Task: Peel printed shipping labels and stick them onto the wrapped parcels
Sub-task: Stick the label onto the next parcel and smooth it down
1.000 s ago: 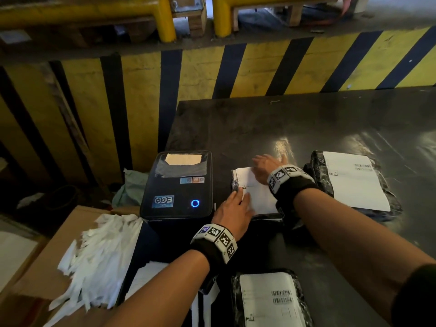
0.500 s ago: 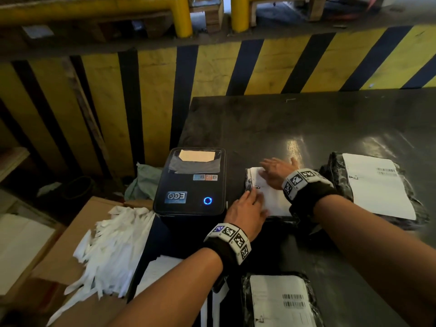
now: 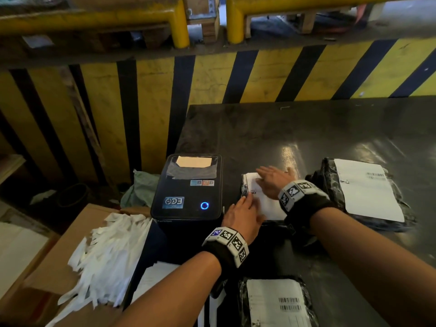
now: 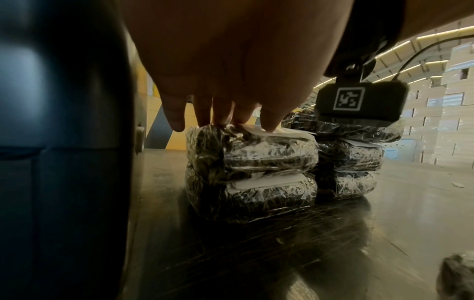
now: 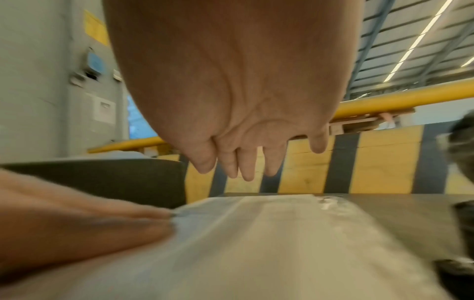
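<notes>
A white shipping label (image 3: 264,199) lies on top of a black plastic-wrapped parcel (image 4: 251,150) that sits on a second wrapped parcel (image 4: 256,194), just right of the label printer. My left hand (image 3: 245,208) lies flat with straight fingers on the label's near left edge; its fingertips (image 4: 220,121) touch the parcel top. My right hand (image 3: 271,179) is spread flat over the label's far part; in the right wrist view its fingers (image 5: 246,164) are straight above the label (image 5: 256,243). Neither hand grips anything.
A black label printer (image 3: 188,187) with a lit blue button stands left of the parcels. Labelled parcels lie at the right (image 3: 368,190) and near front (image 3: 276,303) of the dark table (image 3: 306,133). A cardboard box (image 3: 77,227) with white backing strips (image 3: 106,258) sits lower left. A yellow-black striped barrier (image 3: 259,76) stands behind.
Both hands stay flat on the label; the right hand has slid slightly across its far part. The head view has shifted a little.
</notes>
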Demonstrator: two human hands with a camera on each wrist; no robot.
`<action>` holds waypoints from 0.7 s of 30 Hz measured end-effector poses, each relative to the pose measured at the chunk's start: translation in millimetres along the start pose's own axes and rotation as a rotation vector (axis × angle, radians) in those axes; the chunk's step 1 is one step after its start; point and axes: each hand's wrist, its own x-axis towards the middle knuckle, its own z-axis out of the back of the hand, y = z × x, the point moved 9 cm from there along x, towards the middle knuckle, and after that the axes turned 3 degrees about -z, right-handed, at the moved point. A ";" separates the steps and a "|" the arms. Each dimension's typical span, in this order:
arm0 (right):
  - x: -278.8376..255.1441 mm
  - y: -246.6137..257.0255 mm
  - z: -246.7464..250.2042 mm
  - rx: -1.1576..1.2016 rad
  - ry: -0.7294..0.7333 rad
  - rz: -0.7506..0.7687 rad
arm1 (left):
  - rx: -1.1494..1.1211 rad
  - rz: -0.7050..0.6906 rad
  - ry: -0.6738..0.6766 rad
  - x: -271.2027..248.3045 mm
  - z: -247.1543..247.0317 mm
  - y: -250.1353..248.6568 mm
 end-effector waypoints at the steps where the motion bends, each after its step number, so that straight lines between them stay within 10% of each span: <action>1: -5.2 13.3 -5.9 -0.025 0.010 0.053 | -0.010 0.004 -0.005 -1.4 1.6 -0.5; 12: -18.8 -47.7 -11.7 0.048 -0.004 -0.144 | 0.017 0.022 0.072 -3.1 -3.3 -1.6; 21: -36.4 -5.4 -27.3 0.088 -0.038 0.045 | 0.009 -0.045 0.042 -19.9 -14.4 -0.4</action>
